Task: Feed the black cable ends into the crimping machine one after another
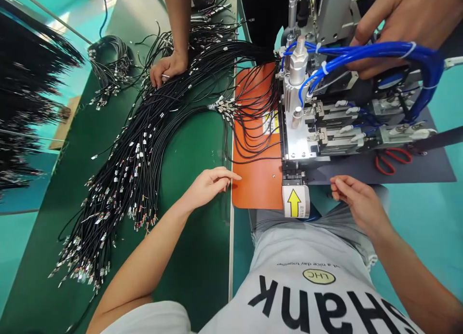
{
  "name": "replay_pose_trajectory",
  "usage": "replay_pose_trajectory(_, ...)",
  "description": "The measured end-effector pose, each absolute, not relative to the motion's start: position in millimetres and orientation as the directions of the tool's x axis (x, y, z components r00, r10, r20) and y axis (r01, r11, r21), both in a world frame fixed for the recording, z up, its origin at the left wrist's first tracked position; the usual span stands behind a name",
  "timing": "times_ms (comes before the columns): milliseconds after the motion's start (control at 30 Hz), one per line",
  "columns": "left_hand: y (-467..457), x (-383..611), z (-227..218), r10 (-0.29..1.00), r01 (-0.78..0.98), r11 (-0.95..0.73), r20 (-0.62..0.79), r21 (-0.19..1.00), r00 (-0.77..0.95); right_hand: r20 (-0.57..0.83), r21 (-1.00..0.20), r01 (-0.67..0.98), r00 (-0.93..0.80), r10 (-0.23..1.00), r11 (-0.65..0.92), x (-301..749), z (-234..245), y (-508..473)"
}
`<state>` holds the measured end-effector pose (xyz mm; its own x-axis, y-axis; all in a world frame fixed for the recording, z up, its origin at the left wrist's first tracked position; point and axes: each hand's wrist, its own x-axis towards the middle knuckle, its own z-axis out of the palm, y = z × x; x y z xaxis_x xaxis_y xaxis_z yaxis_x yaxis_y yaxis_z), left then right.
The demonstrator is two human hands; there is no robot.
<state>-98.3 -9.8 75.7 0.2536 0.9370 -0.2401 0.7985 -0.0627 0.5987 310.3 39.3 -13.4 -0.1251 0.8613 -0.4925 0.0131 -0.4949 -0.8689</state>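
Note:
My left hand (211,185) is at the near part of an orange plate (256,184), its index finger stretched out over the plate's left edge and the other fingers partly bent. No object shows in it. My right hand (356,196) hovers right of the machine's front end, thumb and fingertips pressed together; whatever lies between them, if anything, is hidden. Between my hands is a white label with a yellow arrow (294,203) on the machine (300,141). Black cables (253,153) with metal connector ends (226,107) run across the plate into the machine's left side.
A large pile of black cables (144,126) covers the green table (195,155). Another person's hand (170,69) rests on it; a further hand (401,25) is behind blue hoses (383,49). Red-handled scissors (392,160) lie at right. More cables (29,73) hang at left.

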Motion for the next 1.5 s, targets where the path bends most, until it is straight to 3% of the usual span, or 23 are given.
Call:
replay_pose_trajectory(67, 1, -86, 89, 0.915, 0.775, -0.208, -0.161, 0.596, 0.369, -0.488, -0.872, 0.021, -0.138, 0.862, -0.490, 308, -7, 39)
replay_pose_trajectory(233, 25, -42, 97, 0.821, 0.822, -0.569, 0.069, 0.027, 0.566, -0.475, -0.878, 0.022, -0.157, 0.866, -0.478, 312, 4, 33)
replay_pose_trajectory(333, 35, -14, 89, 0.719, 0.738, -0.658, 0.164, -0.150, 0.675, -0.460, -0.887, 0.023, -0.152, 0.875, -0.462, 314, 8, 30)
replay_pose_trajectory(400, 38, 5, 84, 0.688, 0.720, -0.669, 0.213, -0.185, 0.694, -0.459, -0.888, 0.039, -0.152, 0.876, -0.458, 313, 11, 30)
replay_pose_trajectory(500, 34, 30, 79, 0.654, 0.676, -0.729, 0.185, -0.104, 0.734, -0.449, -0.893, 0.084, -0.169, 0.877, -0.441, 307, 18, 34)
replay_pose_trajectory(633, 17, 48, 75, 0.491, 0.477, -0.867, 0.076, 0.148, 0.868, -0.420, -0.907, 0.122, -0.214, 0.882, -0.403, 295, 25, 40)
replay_pose_trajectory(700, 12, 48, 74, 0.631, 0.610, -0.749, 0.000, 0.257, 0.775, -0.389, -0.920, 0.148, -0.235, 0.891, -0.363, 289, 27, 40)
replay_pose_trajectory(800, 11, 44, 73, 0.879, 0.895, -0.380, -0.210, 0.233, 0.428, -0.248, -0.954, 0.234, -0.271, 0.930, -0.186, 275, 33, 37)
replay_pose_trajectory(867, 12, 43, 73, 0.902, 0.943, -0.265, -0.295, 0.204, 0.317, -0.121, -0.963, 0.269, -0.338, 0.933, -0.028, 264, 38, 35)
replay_pose_trajectory(933, 12, 46, 73, 0.884, 0.938, -0.255, -0.335, 0.236, 0.325, -0.034, -0.962, 0.262, -0.413, 0.910, 0.083, 253, 43, 34)
replay_pose_trajectory(1067, 12, 51, 74, 0.876, 0.916, -0.263, -0.324, 0.303, 0.358, 0.052, -0.959, 0.228, -0.446, 0.894, 0.169, 236, 51, 37)
replay_pose_trajectory(1167, 16, 53, 73, 0.890, 0.784, -0.235, -0.197, 0.575, 0.412, 0.047, -0.960, 0.236, -0.393, 0.918, 0.150, 235, 52, 39)
replay_pose_trajectory(1267, 22, 52, 69, 0.918, 0.579, -0.121, -0.131, 0.806, 0.374, -0.084, -0.983, 0.182, -0.349, 0.933, -0.021, 245, 46, 41)
replay_pose_trajectory(1367, 24, 52, 63, 0.939, 0.482, 0.011, -0.175, 0.876, 0.296, -0.194, -0.980, 0.104, -0.298, 0.935, -0.170, 256, 37, 42)
replay_pose_trajectory(1500, 24, 55, 58, 0.951, 0.445, 0.099, -0.217, 0.890, 0.222, 0.008, -0.976, 0.210, -0.194, 0.981, 0.049, 257, 32, 37)
